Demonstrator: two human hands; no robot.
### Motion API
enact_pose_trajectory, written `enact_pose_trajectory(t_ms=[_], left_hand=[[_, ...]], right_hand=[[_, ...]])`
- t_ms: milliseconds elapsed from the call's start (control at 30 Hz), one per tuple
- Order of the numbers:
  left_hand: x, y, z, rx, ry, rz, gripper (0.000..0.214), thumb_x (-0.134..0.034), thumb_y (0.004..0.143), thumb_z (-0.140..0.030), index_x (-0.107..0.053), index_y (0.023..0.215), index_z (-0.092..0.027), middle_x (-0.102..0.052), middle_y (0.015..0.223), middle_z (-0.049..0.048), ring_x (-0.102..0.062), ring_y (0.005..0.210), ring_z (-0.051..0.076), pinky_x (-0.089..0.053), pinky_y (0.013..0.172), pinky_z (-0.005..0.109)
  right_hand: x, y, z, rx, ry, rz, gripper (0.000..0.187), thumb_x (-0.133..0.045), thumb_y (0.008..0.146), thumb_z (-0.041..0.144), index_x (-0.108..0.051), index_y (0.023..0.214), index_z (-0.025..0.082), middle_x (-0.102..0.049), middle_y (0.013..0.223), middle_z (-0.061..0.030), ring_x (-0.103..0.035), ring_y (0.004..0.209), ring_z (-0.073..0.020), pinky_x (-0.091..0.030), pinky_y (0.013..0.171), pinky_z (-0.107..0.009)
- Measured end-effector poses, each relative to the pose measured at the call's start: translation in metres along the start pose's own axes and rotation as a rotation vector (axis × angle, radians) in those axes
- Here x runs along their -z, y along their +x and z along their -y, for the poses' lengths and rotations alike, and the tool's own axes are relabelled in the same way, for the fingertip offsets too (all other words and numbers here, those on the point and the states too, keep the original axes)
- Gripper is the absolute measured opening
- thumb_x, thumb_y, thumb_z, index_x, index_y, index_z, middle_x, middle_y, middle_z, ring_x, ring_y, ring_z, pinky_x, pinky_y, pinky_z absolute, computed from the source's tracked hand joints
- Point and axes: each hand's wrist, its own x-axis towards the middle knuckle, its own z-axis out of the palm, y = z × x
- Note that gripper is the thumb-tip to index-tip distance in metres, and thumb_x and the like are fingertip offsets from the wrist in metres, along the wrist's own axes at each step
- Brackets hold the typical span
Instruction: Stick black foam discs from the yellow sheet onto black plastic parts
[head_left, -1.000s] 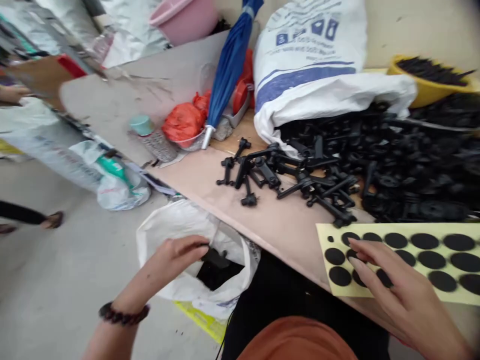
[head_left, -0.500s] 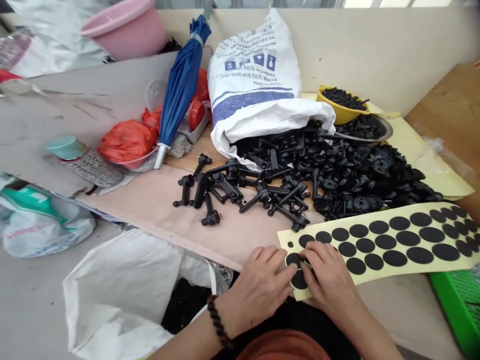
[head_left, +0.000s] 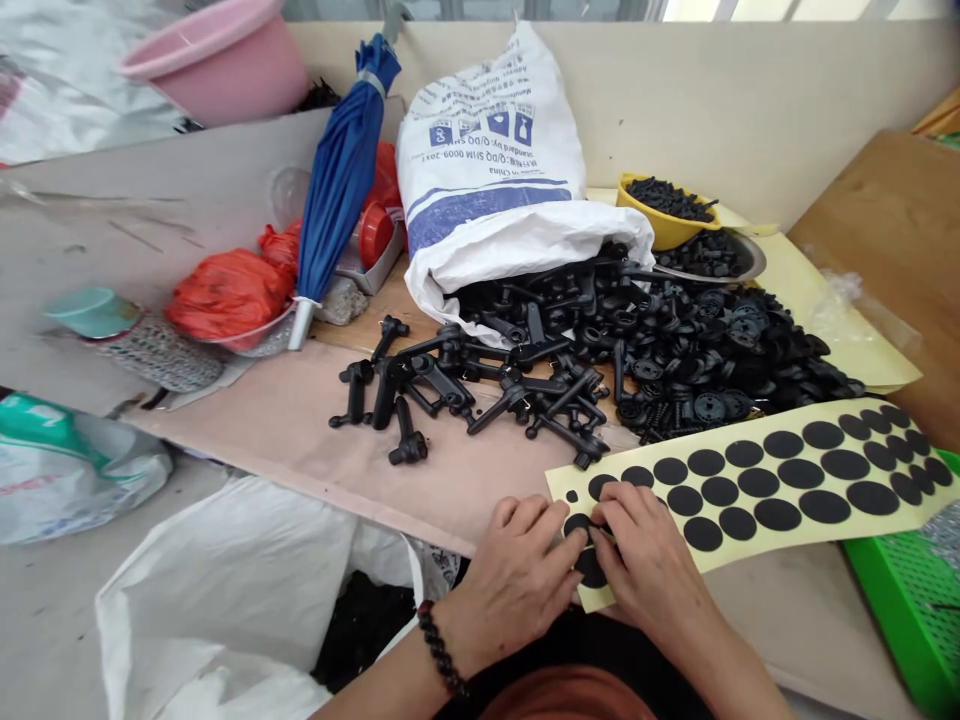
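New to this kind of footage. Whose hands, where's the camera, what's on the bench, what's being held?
These are a person's two bare hands; there is no machine. The picture comes from one camera worn on the person's head, looking forward and down. The left hand, wearing a bead bracelet, and the right hand meet at the near end of a yellow backing sheet carrying round black discs. The fingers are on the discs there; whether one is lifted, I cannot tell. On the pale board lie black plastic lever handles, beside more black parts spilling from a white woven sack. Behind are a yellow bowl and a folded blue umbrella.
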Motion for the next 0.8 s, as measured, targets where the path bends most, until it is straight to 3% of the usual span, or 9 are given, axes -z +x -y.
enact_pose_trajectory(t_ms=[267, 400, 500, 633, 800], left_hand=[[-0.004, -0.002, 0.000, -0.009, 0.019, -0.022, 0.018, -0.047, 0.089, -0.027, -0.056, 0.102, -0.019, -0.054, 0.117, 0.0082, -0.047, 0.104, 0.025, -0.039, 0.083, 0.040], [0.003, -0.007, 0.005, -0.002, -0.165, -0.048, 0.014, -0.047, 0.088, -0.021, -0.058, 0.097, -0.020, -0.057, 0.113, 0.0067, -0.047, 0.103, 0.024, -0.041, 0.086, 0.040], [0.012, -0.005, 0.012, 0.022, -0.350, -0.114, 0.020, -0.042, 0.088, -0.013, -0.059, 0.097, -0.019, -0.057, 0.109, 0.0070, -0.049, 0.101, 0.019, -0.043, 0.089, 0.034], [0.016, 0.019, 0.023, 0.035, -0.267, -0.224, 0.032, -0.037, 0.087, -0.006, -0.053, 0.114, -0.015, -0.051, 0.122, 0.0116, -0.044, 0.112, 0.021, -0.042, 0.095, 0.035], [0.009, 0.066, 0.030, -0.081, 0.069, -0.099, 0.032, -0.038, 0.091, -0.011, -0.046, 0.122, -0.012, -0.051, 0.122, 0.0123, -0.043, 0.111, 0.025, -0.042, 0.089, 0.039]], right_hand=[[0.007, 0.000, 0.010, -0.054, 0.215, 0.074, 0.015, -0.047, 0.080, 0.008, -0.047, 0.072, 0.021, -0.059, 0.080, -0.0028, -0.054, 0.076, -0.0187, -0.041, 0.070, -0.034], [0.012, 0.000, 0.014, -0.098, 0.321, 0.109, 0.016, -0.047, 0.080, 0.008, -0.046, 0.071, 0.022, -0.062, 0.082, -0.0026, -0.057, 0.081, -0.0197, -0.043, 0.076, -0.038], [0.016, 0.000, 0.014, -0.111, 0.401, 0.161, 0.017, -0.046, 0.079, 0.008, -0.047, 0.070, 0.023, -0.064, 0.086, -0.0027, -0.059, 0.086, -0.0209, -0.043, 0.080, -0.040], [0.022, 0.000, 0.012, -0.226, 0.579, 0.179, 0.014, -0.048, 0.077, 0.012, -0.050, 0.068, 0.023, -0.067, 0.094, -0.0032, -0.053, 0.106, -0.0248, -0.039, 0.091, -0.043], [0.027, -0.002, 0.004, -0.418, 0.949, 0.110, 0.016, -0.059, 0.075, 0.029, -0.054, 0.062, 0.021, -0.067, 0.092, -0.0095, -0.057, 0.098, -0.0281, -0.040, 0.090, -0.042]])
